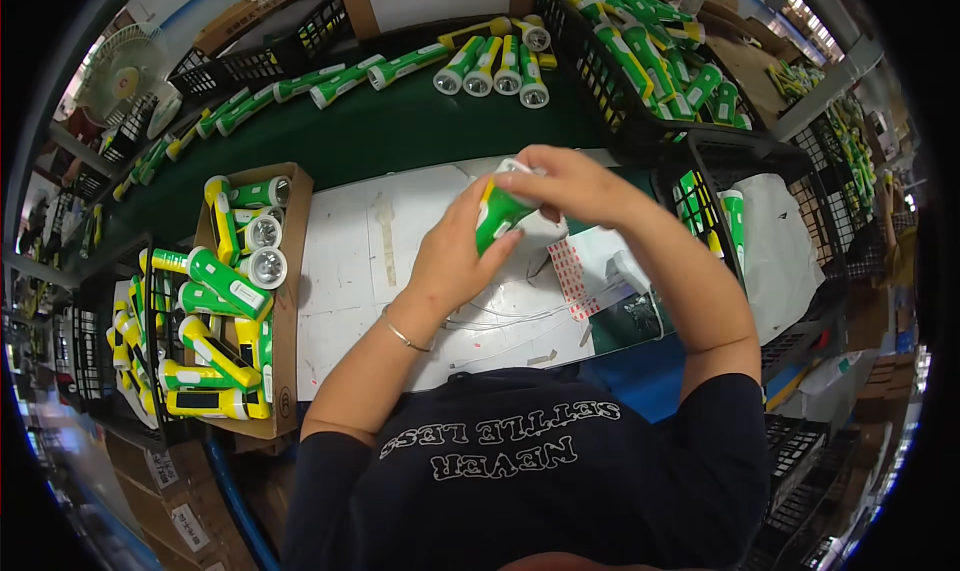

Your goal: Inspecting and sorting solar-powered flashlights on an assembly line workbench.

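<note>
Work surface (345, 316) is covered with white sheets, marked by a strip of brownish tape; a green tabletop (390, 136) is seen beyond it. Along the green tabletop, green-and-yellow flashlights (347, 83) are laid in a slanting line, and a small cluster (480, 71) is placed side by side, lenses turned toward the person. At left, a cardboard box (288, 321) is filled with more flashlights, piled at mixed angles; a black crate (156, 336) is set just beside it. At far right, a large crate (600, 96) is heaped with flashlights, and nearer, another crate is partly filled by a white bag (775, 256). A fan (122, 76) is seen at upper left. Thin wires (480, 323) and a red-and-white sheet (570, 279) are spread near the hands.

The held flashlight (497, 221) is kept above the white sheets, tilted, white end up. Its body is grasped by the left hand (450, 246), thumb laid along the lower side. Its white upper end is clasped by the right hand (572, 183), fingers curled over the top. Left forearm is angled up from lower left, a bracelet (404, 335) worn at the wrist; right arm is bent at the elbow, forearm slanted inward.
</note>
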Motion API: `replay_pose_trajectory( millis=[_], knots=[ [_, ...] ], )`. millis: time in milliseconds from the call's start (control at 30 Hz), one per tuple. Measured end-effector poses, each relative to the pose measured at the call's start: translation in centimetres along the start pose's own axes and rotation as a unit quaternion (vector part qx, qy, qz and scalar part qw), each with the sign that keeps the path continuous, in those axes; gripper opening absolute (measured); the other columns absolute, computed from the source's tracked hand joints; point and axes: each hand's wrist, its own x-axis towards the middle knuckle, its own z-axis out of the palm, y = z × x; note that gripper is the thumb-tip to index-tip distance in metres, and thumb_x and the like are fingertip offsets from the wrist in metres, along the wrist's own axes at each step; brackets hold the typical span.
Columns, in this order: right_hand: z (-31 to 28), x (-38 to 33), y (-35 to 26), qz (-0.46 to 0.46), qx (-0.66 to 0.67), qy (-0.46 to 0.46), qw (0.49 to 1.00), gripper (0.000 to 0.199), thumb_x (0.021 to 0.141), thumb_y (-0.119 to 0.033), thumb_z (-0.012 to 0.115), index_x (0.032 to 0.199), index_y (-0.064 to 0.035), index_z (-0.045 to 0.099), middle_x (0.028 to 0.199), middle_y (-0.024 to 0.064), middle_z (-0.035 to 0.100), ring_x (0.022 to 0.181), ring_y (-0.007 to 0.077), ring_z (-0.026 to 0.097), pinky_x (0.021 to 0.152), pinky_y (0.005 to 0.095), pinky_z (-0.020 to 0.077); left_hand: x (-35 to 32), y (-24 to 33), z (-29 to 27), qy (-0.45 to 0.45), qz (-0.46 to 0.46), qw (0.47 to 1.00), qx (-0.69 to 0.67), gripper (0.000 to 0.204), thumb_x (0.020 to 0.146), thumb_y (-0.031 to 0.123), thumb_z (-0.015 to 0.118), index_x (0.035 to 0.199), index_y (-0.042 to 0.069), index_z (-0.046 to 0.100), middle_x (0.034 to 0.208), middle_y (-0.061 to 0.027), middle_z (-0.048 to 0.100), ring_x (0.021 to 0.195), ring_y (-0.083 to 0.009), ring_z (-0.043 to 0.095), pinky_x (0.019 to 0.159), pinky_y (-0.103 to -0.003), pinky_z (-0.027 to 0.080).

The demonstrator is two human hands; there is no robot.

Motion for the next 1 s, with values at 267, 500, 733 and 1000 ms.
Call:
replay_pose_trajectory(
  millis=[267,500,733,1000],
  knots=[
    [6.0,-2.5,4.4,-0.035,0.154,0.065,0.985,0.039,0.091,-0.034,0.054,0.12,-0.0094,0.048,0.059,-0.0006,0.052,0.055,0.0049,0.043,0.052,0.0207,0.0303,-6.4,-1.3,0.2,-0.11,-0.381,0.597,-0.697,0.034,0.096,0.023,0.044,0.124,0.003,0.043,0.109,-0.0139,0.058,0.093,-0.0207,0.06,0.073,-0.036,0.054],
    [7.7,-5.2,6.9,-0.01,0.156,0.063,0.986,0.031,0.091,-0.029,0.054,0.112,-0.0074,0.049,0.061,-0.0008,0.051,0.057,0.0055,0.045,0.052,0.0202,0.0316,-7.5,-1.8,1.0,-0.042,-0.432,0.678,-0.593,0.04,0.094,0.038,0.048,0.111,0.002,0.049,0.096,-0.0113,0.059,0.076,-0.0168,0.059,0.06,-0.029,0.053],
    [9.2,-6.8,6.5,-0.072,-0.043,0.089,0.993,0.02,0.089,-0.023,0.052,0.088,-0.0037,0.055,0.077,0.0103,0.059,0.069,0.0263,0.057,0.063,0.0354,0.0444,-7.4,-1.7,0.8,-0.04,-0.45,0.652,-0.609,0.04,0.093,0.037,0.049,0.11,0.001,0.049,0.091,-0.0112,0.058,0.068,-0.0175,0.058,0.054,-0.03,0.052],
    [11.4,-7.0,5.0,-0.295,-0.305,0.178,0.888,0.009,0.082,-0.016,0.06,0.081,-0.0078,0.056,0.072,0.0062,0.055,0.056,0.0263,0.056,0.048,0.0349,0.044,-6.6,-0.7,0.4,-0.001,-0.379,0.721,-0.581,0.033,0.095,0.028,0.048,0.114,0.001,0.044,0.1,-0.0117,0.056,0.081,-0.0172,0.058,0.066,-0.031,0.054]
  ],
)
